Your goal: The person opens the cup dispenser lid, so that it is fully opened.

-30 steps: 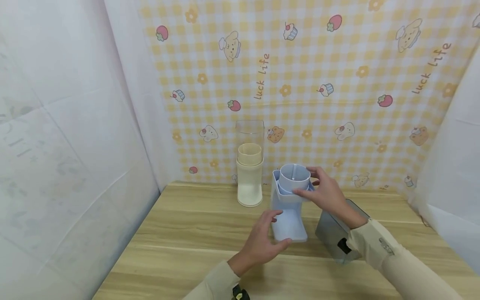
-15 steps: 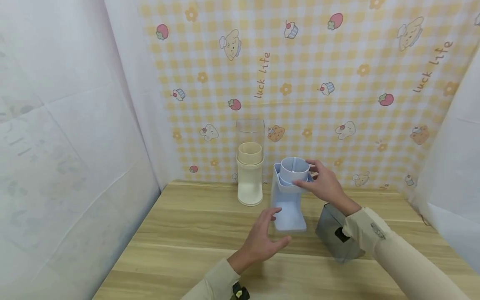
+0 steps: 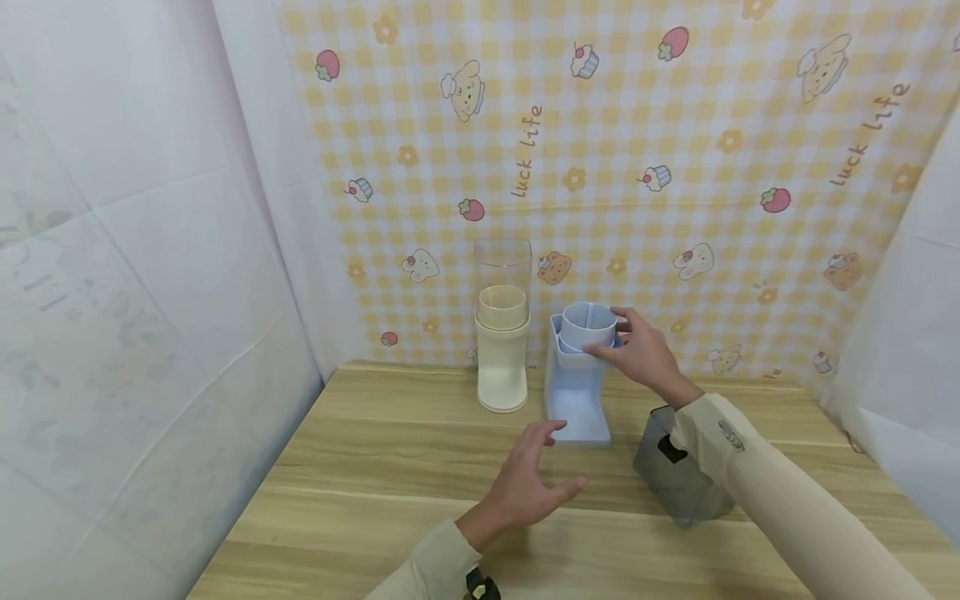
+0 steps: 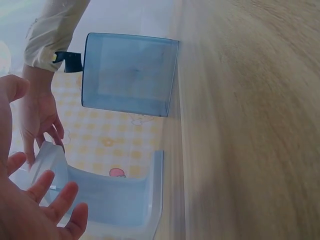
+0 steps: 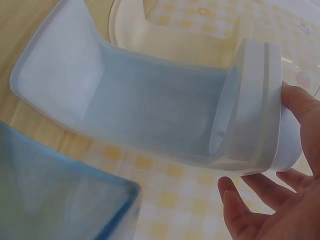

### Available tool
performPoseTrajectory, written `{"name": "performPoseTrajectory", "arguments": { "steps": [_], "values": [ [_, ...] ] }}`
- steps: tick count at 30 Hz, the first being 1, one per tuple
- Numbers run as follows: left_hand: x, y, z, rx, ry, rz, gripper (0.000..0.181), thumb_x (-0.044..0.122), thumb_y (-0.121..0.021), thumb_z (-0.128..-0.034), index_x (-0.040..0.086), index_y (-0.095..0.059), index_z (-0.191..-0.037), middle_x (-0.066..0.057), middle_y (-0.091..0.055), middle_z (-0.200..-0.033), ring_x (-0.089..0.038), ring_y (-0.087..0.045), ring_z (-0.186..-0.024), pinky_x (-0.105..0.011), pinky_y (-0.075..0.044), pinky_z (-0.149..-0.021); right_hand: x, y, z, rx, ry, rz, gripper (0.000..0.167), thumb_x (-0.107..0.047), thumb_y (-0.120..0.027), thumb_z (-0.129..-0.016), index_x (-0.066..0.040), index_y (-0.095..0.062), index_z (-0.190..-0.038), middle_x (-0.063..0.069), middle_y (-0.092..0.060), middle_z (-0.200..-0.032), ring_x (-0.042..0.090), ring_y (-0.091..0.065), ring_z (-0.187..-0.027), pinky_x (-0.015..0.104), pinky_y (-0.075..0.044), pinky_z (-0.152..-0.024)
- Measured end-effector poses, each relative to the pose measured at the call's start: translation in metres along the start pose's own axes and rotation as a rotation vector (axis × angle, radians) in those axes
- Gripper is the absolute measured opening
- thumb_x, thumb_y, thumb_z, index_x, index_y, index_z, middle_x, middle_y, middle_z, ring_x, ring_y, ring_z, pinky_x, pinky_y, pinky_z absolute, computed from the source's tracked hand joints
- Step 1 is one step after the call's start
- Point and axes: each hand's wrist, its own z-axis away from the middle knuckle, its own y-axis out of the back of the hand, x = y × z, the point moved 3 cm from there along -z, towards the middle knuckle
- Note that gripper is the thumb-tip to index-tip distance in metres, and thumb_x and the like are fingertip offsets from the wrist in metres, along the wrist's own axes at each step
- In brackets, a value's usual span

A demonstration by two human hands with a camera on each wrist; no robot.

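A light blue plastic feeder stand, with a round ring at its top and a flat foot, stands upright toward the back of the table. My right hand grips the top ring from the right, thumb in front and fingers behind. In the right wrist view the thumb lies against the collar of the stand. My left hand hovers in front of the stand, fingers spread and holding nothing. In the left wrist view its loose fingers overlap the stand, with a gap to it in the head view.
Left of the blue stand is a cream feeder stand with a clear container on top. A grey-blue see-through container sits on the table under my right forearm. A checked cloth hangs behind the wooden table.
My right hand has pushed the blue stand back, away from me toward the cloth, until it is nearly level with the cream one. My left hand has hardly moved.
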Motion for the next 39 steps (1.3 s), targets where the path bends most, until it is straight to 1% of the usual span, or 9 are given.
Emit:
{"name": "performPoseTrajectory", "arguments": {
  "steps": [4, 10, 14, 20, 27, 32, 36, 38, 39],
  "values": [
    [0.000, 0.001, 0.002, -0.005, 0.017, -0.007, 0.070, 0.040, -0.073, -0.0879, 0.017, -0.040, -0.146, -0.006, -0.048, -0.138, -0.019, -0.052, -0.116, -0.037, -0.048, -0.092, 0.003, -0.002, -0.011, 0.009, -0.012, 0.022, 0.091, -0.048, -0.076, -0.085, -0.002, -0.033, -0.151, 0.030, -0.052, -0.138, 0.046, -0.054, -0.122, 0.056, -0.049, -0.091],
    [-0.001, 0.003, 0.003, -0.001, 0.002, -0.007, 0.070, 0.038, -0.073, -0.0882, 0.015, -0.039, -0.145, -0.007, -0.047, -0.140, -0.021, -0.052, -0.116, -0.038, -0.049, -0.092, 0.008, -0.004, -0.028, -0.003, -0.045, 0.039, 0.094, -0.052, -0.074, -0.084, -0.004, -0.032, -0.152, 0.028, -0.052, -0.139, 0.046, -0.053, -0.123, 0.058, -0.047, -0.092],
    [-0.002, 0.004, 0.003, 0.008, -0.010, -0.015, 0.070, 0.037, -0.073, -0.0877, 0.015, -0.040, -0.145, -0.006, -0.047, -0.140, -0.021, -0.053, -0.116, -0.036, -0.049, -0.092, 0.008, -0.005, -0.035, -0.008, -0.069, 0.041, 0.095, -0.055, -0.073, -0.084, -0.005, -0.031, -0.153, 0.027, -0.051, -0.140, 0.045, -0.053, -0.122, 0.057, -0.048, -0.090],
    [-0.002, 0.007, 0.003, 0.015, 0.002, -0.016, 0.071, 0.035, -0.075, -0.0867, 0.016, -0.040, -0.145, -0.006, -0.047, -0.140, -0.020, -0.053, -0.116, -0.036, -0.049, -0.091, 0.009, -0.007, -0.041, -0.002, -0.073, 0.041, 0.095, -0.055, -0.073, -0.084, -0.005, -0.030, -0.153, 0.026, -0.051, -0.140, 0.045, -0.053, -0.122, 0.057, -0.049, -0.090],
    [-0.005, 0.008, 0.005, 0.000, 0.009, -0.015, 0.070, 0.038, -0.073, -0.0882, 0.016, -0.039, -0.146, -0.005, -0.046, -0.142, -0.020, -0.053, -0.117, -0.037, -0.049, -0.092, 0.013, -0.008, -0.043, -0.001, -0.075, 0.029, 0.095, -0.053, -0.072, -0.085, -0.004, -0.028, -0.154, 0.027, -0.050, -0.141, 0.045, -0.053, -0.121, 0.056, -0.049, -0.089],
    [-0.006, 0.011, 0.005, -0.007, 0.024, -0.020, 0.070, 0.040, -0.071, -0.0891, 0.016, -0.039, -0.146, -0.005, -0.046, -0.142, -0.020, -0.053, -0.118, -0.039, -0.049, -0.093, 0.013, -0.007, -0.043, -0.012, -0.041, -0.027, 0.100, -0.049, -0.074, -0.086, 0.000, -0.021, -0.155, 0.032, -0.042, -0.145, 0.048, -0.046, -0.128, 0.059, -0.044, -0.097],
    [-0.007, 0.018, 0.005, 0.012, 0.042, -0.017, 0.071, 0.035, -0.074, -0.0873, 0.013, -0.040, -0.146, -0.006, -0.047, -0.141, -0.021, -0.052, -0.118, -0.038, -0.048, -0.094, 0.008, 0.000, -0.036, -0.046, -0.028, -0.023, 0.105, -0.050, -0.075, -0.085, 0.000, -0.016, -0.156, 0.033, -0.035, -0.149, 0.050, -0.038, -0.133, 0.063, -0.039, -0.101],
    [-0.009, 0.024, 0.005, 0.035, 0.056, -0.013, 0.073, 0.031, -0.077, -0.0856, 0.012, -0.040, -0.145, -0.006, -0.047, -0.141, -0.022, -0.052, -0.119, -0.039, -0.048, -0.095, 0.004, 0.006, -0.029, -0.060, -0.018, 0.000, 0.105, -0.051, -0.075, -0.084, 0.000, -0.018, -0.156, 0.033, -0.034, -0.149, 0.050, -0.038, -0.133, 0.064, -0.039, -0.100],
    [-0.010, 0.027, 0.005, 0.051, 0.065, -0.012, 0.073, 0.030, -0.077, -0.0848, 0.011, -0.041, -0.145, -0.005, -0.047, -0.142, -0.023, -0.053, -0.118, -0.040, -0.048, -0.095, 0.002, 0.009, -0.025, -0.071, -0.012, 0.003, 0.105, -0.052, -0.075, -0.084, 0.000, -0.018, -0.156, 0.034, -0.034, -0.149, 0.050, -0.041, -0.131, 0.064, -0.040, -0.099]
  ]
}}
